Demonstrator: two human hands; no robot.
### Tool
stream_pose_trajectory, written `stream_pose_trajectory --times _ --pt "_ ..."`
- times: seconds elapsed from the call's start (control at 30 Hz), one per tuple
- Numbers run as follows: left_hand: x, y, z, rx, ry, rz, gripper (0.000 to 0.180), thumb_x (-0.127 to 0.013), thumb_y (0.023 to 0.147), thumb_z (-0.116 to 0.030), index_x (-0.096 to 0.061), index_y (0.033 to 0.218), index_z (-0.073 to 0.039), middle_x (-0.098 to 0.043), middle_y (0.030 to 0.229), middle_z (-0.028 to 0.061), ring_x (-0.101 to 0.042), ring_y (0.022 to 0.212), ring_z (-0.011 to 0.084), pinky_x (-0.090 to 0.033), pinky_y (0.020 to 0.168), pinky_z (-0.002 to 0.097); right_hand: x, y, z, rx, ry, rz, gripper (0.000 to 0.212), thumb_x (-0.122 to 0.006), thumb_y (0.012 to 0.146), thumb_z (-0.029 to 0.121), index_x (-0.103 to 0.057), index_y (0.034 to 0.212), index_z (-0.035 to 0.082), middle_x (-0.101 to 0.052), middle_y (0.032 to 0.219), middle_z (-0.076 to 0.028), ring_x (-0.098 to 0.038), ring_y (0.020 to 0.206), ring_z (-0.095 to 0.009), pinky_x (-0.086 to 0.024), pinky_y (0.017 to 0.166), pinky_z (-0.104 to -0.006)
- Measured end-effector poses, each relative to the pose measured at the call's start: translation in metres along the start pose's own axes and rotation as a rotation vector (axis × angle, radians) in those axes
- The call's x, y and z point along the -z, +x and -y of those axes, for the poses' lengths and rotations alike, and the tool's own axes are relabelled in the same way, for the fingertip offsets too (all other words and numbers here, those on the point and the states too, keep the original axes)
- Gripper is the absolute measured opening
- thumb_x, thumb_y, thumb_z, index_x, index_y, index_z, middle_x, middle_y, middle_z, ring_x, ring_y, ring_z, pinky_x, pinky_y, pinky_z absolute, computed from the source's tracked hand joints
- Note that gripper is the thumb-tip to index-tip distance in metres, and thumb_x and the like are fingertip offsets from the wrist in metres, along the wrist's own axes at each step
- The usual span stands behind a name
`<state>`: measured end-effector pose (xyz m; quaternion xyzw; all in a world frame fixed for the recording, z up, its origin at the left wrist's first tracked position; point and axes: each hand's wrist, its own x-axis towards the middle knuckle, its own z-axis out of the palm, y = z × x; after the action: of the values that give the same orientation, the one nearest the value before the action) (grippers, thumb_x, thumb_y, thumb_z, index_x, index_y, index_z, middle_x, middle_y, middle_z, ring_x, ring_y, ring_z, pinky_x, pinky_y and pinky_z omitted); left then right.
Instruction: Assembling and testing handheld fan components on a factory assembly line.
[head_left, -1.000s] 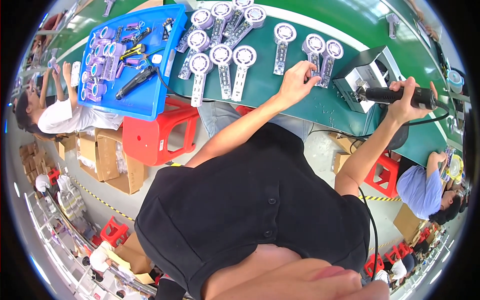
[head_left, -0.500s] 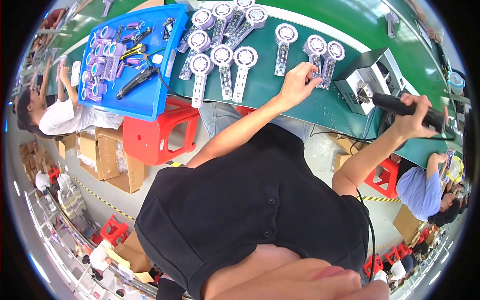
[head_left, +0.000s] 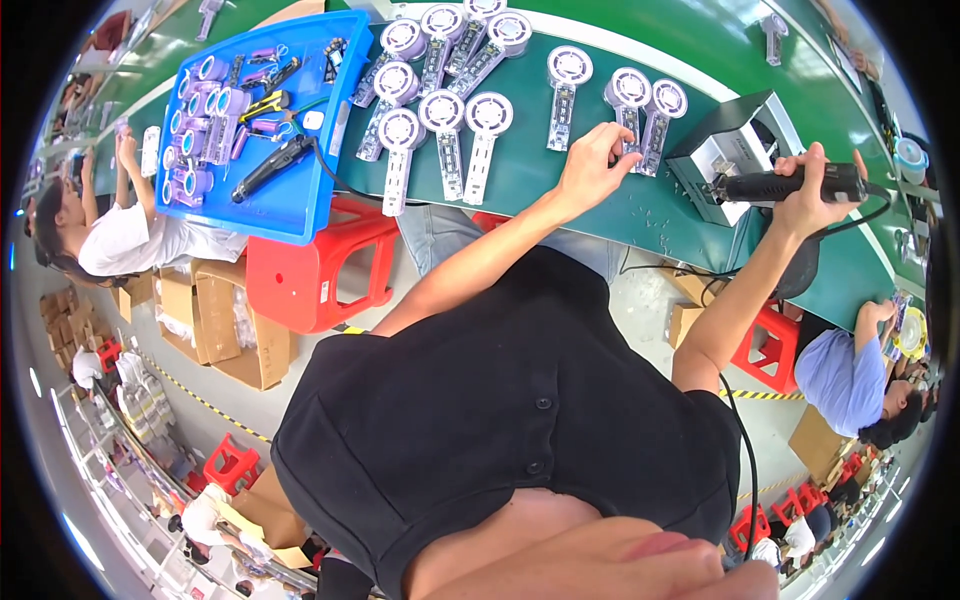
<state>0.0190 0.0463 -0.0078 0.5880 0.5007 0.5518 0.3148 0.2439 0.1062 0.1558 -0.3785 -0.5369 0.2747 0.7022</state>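
Observation:
My right hand (head_left: 808, 203) is wrapped round a black electric screwdriver (head_left: 765, 187), held nearly level. Its tip lies at the front of a grey and black box-shaped screw feeder (head_left: 708, 150); whether they touch I cannot tell. My left hand (head_left: 592, 172) has its fingers curled round the lower handle end of a handheld fan (head_left: 629, 88), whose handle shows a bare circuit board. The fingers hide that end. Right beside it lies a second similar fan (head_left: 668, 98), and another fan (head_left: 569, 66) lies to the left.
Several more fans (head_left: 441, 110) lie on the green table (head_left: 530, 175). A blue tray (head_left: 322, 190) at left holds purple parts, tools and a second black screwdriver (head_left: 272, 168). Small screws (head_left: 655, 222) are scattered near the feeder. A red stool (head_left: 300, 280) stands below; co-workers sit at both sides.
My right hand has brought the screwdriver leftward and turned it from slanted to nearly level, its tip shifting along the feeder. My left hand stays at the same fan.

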Motion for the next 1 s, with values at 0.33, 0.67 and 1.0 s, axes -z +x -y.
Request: stream_pose_trajectory --times 0.33,0.67,1.0 --pt "0.000 -0.001 -0.002 0.005 -0.021 0.006 0.027 -0.080 0.080 -0.008 -0.063 0.100 0.000 -0.057 0.076 0.0063 -0.055 0.063 0.0148 -0.049 0.060 0.0291 -0.006 -0.014 0.026 0.206 0.000 -0.037 0.062 -0.065 0.084 -0.015 -0.035 0.133 0.007 -0.061 0.070 -0.018 -0.056 0.047 -0.022 -0.053 0.047 -0.0403" --pt "0.000 -0.001 0.000 -0.004 -0.009 0.005 0.027 -0.080 0.080 -0.007 -0.063 0.100 0.001 -0.057 0.077 0.0066 -0.056 0.063 0.0149 -0.049 0.060 0.0296 0.006 -0.002 0.006 0.099 -0.011 -0.025 0.062 -0.071 0.084 -0.010 -0.036 0.131 0.009 -0.061 0.069 -0.015 -0.056 0.048 -0.021 -0.052 0.047 -0.0383" --pt "0.001 0.000 -0.002 -0.002 -0.023 0.005 0.026 -0.080 0.080 -0.008 -0.063 0.100 0.000 -0.056 0.075 0.0058 -0.054 0.063 0.0146 -0.048 0.059 0.0290 -0.029 -0.049 -0.002 -0.017 0.273 0.059 0.061 -0.061 0.089 -0.009 -0.030 0.140 0.007 -0.060 0.069 -0.016 -0.057 0.049 -0.022 -0.052 0.048 -0.0405"
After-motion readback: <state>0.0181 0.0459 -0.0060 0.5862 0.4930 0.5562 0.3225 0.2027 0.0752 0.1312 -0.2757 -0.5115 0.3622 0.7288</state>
